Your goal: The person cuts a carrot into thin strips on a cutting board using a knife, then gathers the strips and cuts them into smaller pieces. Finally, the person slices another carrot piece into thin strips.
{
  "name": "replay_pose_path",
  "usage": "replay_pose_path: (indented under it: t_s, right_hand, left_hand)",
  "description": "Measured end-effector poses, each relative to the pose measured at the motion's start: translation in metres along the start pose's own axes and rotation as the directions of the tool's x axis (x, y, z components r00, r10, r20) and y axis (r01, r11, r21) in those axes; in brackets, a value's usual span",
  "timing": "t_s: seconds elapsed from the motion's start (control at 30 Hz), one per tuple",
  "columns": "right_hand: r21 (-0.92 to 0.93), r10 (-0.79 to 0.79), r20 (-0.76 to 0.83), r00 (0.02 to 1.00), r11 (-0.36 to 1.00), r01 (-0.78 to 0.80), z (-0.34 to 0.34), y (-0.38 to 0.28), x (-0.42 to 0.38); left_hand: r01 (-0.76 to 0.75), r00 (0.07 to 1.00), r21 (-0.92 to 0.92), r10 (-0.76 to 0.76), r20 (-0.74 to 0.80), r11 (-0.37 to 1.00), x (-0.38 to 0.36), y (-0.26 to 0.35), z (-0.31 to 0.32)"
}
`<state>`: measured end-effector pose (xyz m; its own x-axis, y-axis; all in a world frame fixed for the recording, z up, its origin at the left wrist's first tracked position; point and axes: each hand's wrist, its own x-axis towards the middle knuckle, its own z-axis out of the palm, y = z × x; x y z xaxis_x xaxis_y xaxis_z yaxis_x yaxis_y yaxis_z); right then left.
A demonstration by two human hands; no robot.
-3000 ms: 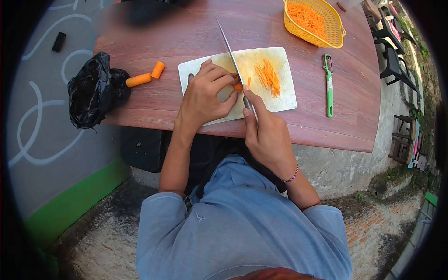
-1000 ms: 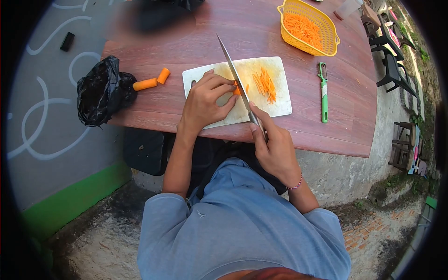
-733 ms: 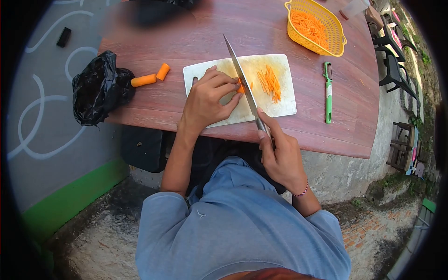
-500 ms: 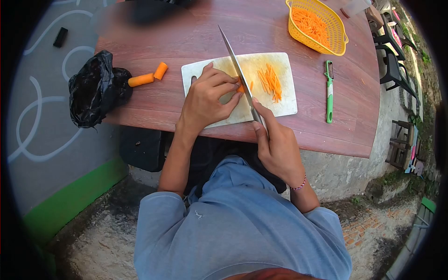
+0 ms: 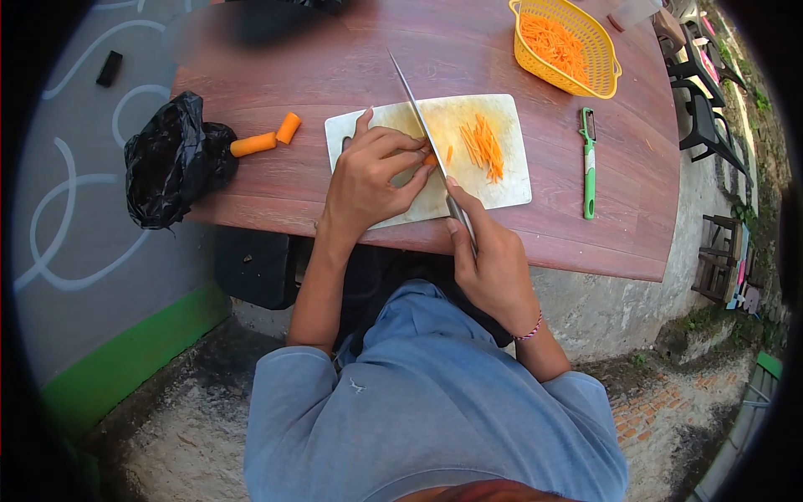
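My right hand [image 5: 495, 251] is wrapped round the handle of a long kitchen knife [image 5: 422, 121], its blade pointing away from me over the white cutting board [image 5: 520, 188]. With bent fingers, my left hand [image 5: 376, 171] presses a piece of carrot [image 5: 430, 159] onto the board, right beside the blade; most of that piece is hidden by the fingers. A thin strip of carrot lies just right of the blade. Farther right on the board is a small pile of carrot matchsticks [image 5: 483, 149].
A yellow basket [image 5: 615, 71] of shredded carrot [image 5: 552, 46] stands at the far right of the wooden table [image 5: 619, 243]. Nearer lies a green peeler [image 5: 590, 167]. On the left are two carrot chunks [image 5: 253, 145] and a black plastic bag [image 5: 171, 163] at the table edge.
The knife and my right hand have shifted slightly left, toward the fingers of my left hand. My left hand stays on the carrot piece.
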<state>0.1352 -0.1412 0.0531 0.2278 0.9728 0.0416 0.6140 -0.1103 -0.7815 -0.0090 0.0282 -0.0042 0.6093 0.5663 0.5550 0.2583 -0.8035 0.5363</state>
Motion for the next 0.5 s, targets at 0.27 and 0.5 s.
replay_pose_path:
  t_s: [0.27,0.5]
  right_hand:
    - [0.034,0.098,0.008,0.995,0.995,-0.098,-0.018,0.000,-0.008]
    - [0.108,0.122,0.041,0.992,0.986,-0.125,-0.019,-0.002,-0.001]
  left_hand:
    - [0.004,1.000,-0.012,-0.004,-0.008,1.000,0.000,0.001,0.000]
    - [0.013,1.000,0.001,-0.013,-0.016,1.000,-0.001,0.002,-0.001]
